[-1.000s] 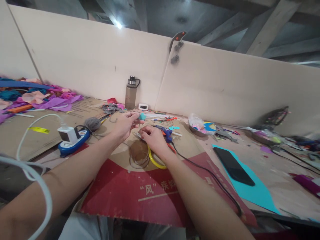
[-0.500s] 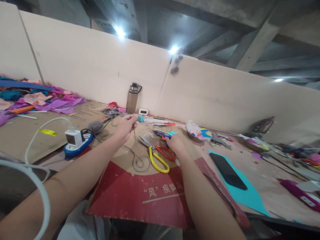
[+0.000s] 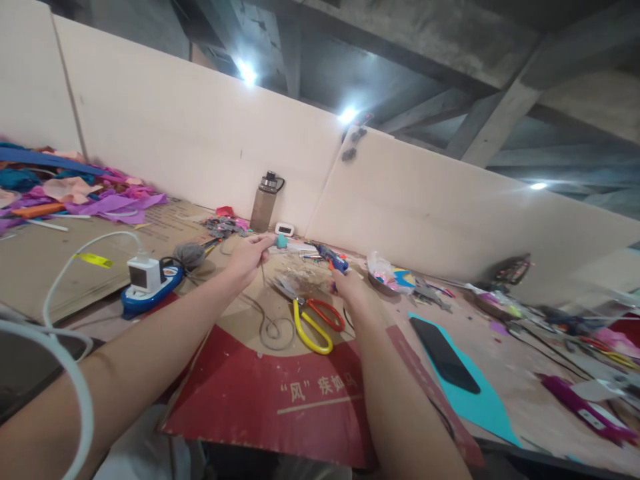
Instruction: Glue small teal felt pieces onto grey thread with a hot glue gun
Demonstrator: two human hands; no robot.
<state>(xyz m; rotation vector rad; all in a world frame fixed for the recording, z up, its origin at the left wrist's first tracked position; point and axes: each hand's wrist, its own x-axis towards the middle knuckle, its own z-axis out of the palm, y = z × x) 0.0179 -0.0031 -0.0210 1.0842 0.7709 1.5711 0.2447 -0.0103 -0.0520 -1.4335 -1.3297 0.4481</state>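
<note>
Teal material, a small piece (image 3: 282, 241), is held out at the fingertips of the left hand (image 3: 251, 257), towards the far side of the counter (image 3: 510, 360); the grip there is closed in a pinch, and the piece's exact shape cannot be told. Below the same hand a grey cord (image 3: 261, 313) is seen to hang, its slack laid in loops on the cardboard sheet (image 3: 235, 387). Whether cord and piece are joined cannot be made out.

Change noted: relative to one second ago, the right hand (image 3: 349, 285) is shifted from beside the left, over the scissors (image 3: 299, 302), to farther right, where its grip is closed around the handle of a blue glue gun (image 3: 333, 257). The gun is now raised, its nozzle pointed leftward, roughly towards the teal piece; the two are apart. No glue can be discerned on the piece.

The scissors are left uncovered, handles spread, beside the cord loops. By judgement, the cutting tool is set aside and the gun is brought into use, while the piece is kept presented by the left hand. Care is called for: the nozzle may be hot.
</note>
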